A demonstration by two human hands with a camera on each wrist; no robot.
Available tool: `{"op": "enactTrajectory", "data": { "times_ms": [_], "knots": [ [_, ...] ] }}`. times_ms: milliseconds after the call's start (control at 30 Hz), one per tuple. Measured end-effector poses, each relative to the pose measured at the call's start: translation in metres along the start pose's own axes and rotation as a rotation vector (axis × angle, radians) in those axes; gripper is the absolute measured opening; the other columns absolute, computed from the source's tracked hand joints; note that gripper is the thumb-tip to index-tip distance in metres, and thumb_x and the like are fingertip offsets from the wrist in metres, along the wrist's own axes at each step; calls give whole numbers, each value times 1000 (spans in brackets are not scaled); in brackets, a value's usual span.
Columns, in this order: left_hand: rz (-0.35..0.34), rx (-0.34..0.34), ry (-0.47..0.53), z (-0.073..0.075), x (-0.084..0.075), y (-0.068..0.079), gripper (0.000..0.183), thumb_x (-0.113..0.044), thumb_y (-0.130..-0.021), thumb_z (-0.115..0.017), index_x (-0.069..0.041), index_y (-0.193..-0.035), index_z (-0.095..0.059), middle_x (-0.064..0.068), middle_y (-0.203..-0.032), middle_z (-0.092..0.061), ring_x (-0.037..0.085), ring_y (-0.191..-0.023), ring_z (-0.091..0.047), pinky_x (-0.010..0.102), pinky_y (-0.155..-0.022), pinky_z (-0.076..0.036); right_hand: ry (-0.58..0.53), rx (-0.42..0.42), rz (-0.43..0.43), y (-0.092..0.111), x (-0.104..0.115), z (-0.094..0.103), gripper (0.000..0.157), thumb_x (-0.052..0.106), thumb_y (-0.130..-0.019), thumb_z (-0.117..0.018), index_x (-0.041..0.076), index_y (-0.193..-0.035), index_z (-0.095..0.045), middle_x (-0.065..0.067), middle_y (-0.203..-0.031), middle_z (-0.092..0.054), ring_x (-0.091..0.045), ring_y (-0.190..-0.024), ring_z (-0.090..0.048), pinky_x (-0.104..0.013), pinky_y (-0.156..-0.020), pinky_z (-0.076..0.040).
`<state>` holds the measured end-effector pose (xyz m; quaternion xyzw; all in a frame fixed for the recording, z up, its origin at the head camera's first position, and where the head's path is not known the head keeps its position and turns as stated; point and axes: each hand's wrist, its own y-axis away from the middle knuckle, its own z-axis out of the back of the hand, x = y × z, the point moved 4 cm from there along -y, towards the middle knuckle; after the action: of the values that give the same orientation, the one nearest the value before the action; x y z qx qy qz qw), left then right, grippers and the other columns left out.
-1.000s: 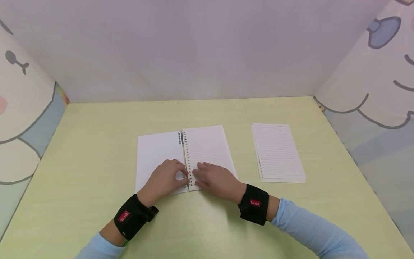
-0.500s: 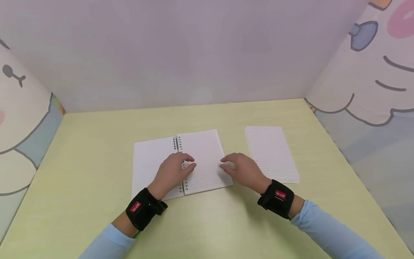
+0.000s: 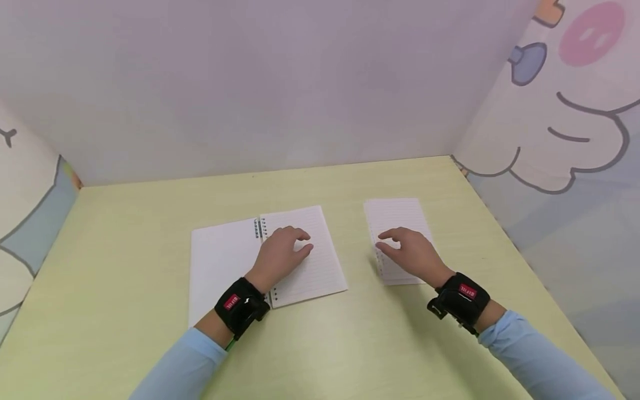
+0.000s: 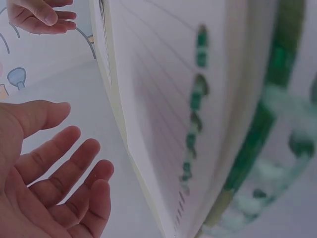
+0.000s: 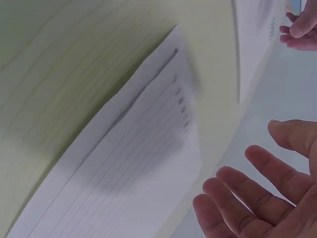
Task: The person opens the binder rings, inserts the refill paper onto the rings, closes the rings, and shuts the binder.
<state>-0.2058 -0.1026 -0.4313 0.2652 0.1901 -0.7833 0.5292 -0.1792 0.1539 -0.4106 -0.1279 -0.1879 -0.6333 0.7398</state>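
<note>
An open loose-leaf notebook [image 3: 310, 266] lies on the table, its lined right page facing up and a plain white page [image 3: 220, 255] on the left. Green binder rings [image 4: 195, 99] run through the holes along its spine in the left wrist view. Above the notebook hovers my left hand [image 3: 281, 254], fingers relaxed and holding nothing. To the right, a small stack of lined, punched sheets [image 3: 395, 214] lies loose on the table. Over this stack is my right hand [image 3: 415, 253], its thumb and fingers apart with nothing between them.
The pale wooden table [image 3: 320, 350] meets a plain lilac wall [image 3: 280, 89] at the back. Side panels with cartoon drawings [image 3: 575, 139] stand at left and right. A black band [image 3: 462, 300] wraps each wrist.
Both hands have lifted off the notebook's spine. My right hand has moved right, over the loose sheets; my left has shifted slightly up and right over the notebook. The head view has turned.
</note>
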Motion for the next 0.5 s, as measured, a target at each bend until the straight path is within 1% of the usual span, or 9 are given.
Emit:
{"op": "enactTrajectory", "data": {
  "times_ms": [133, 267, 400, 500],
  "knots": [
    [-2, 34, -6, -8, -4, -11, 27, -24, -90, -63, -6, -108, -73, 13, -111, -73, 28, -106, -61, 45, -91, -53, 24, -11, -59, 1, -22, 7, 36, 24, -93, -59, -2, -114, -69, -27, -119, -68, -40, -100, -63, -56, -83, -53],
    [-10, 55, 9, -14, -10, -20, 28, -24, -90, -64, -5, -108, -73, 13, -111, -72, 28, -104, -61, 45, -89, -53, 38, -34, -118, 4, -43, 16, 37, 24, -93, -58, -4, -115, -68, -30, -119, -67, -41, -100, -63, -57, -82, -52],
    [-37, 80, 15, -19, -18, -29, 28, -24, -89, -66, -5, -108, -73, 13, -112, -72, 28, -104, -61, 45, -90, -52, 36, -50, -164, 9, -61, 23, 37, 22, -93, -58, -6, -115, -67, -31, -119, -66, -43, -102, -62, -58, -83, -52],
    [-67, 102, 5, -23, -26, -37, 28, -23, -88, -67, -5, -108, -73, 13, -110, -73, 27, -103, -61, 45, -89, -53, 22, -50, -190, 12, -72, 25, 38, 21, -93, -57, -8, -116, -66, -32, -119, -66, -44, -103, -61, -58, -84, -51]
  ]
}}
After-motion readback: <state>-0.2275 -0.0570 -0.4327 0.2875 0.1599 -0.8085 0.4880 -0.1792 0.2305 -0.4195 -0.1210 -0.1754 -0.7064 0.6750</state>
